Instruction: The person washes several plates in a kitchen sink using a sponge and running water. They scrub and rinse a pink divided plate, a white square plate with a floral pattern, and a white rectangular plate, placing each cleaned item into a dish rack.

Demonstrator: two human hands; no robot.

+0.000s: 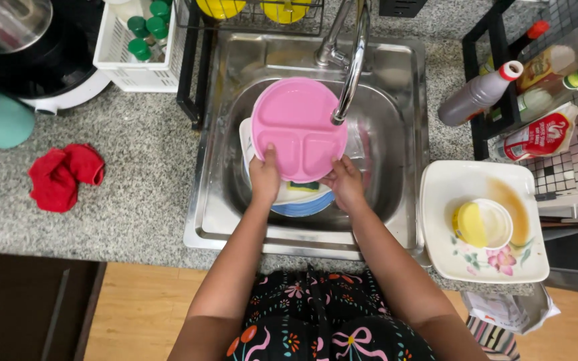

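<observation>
You hold a pink divided plate (297, 127) over the steel sink (396, 67), tilted up toward the faucet (350, 73), whose spout ends just in front of the plate's right edge. Your left hand (264, 177) is clamped on the lower left rim, thumb lying on the plate's face. Your right hand (345, 184) grips the lower right rim, fingers closed around the edge. Under the plate, inside the basin, lie a white dish (249, 144) and a blue plate (302, 207); a small yellow-green sponge (302, 186) shows between your hands.

On the granite counter (148, 194), a crumpled red cloth (61, 175) lies well apart on the left. On the right, just beside the sink, a square flowered plate (463, 267) holds a small white bowl (500, 224) with a yellow sponge (471, 225) in it.
</observation>
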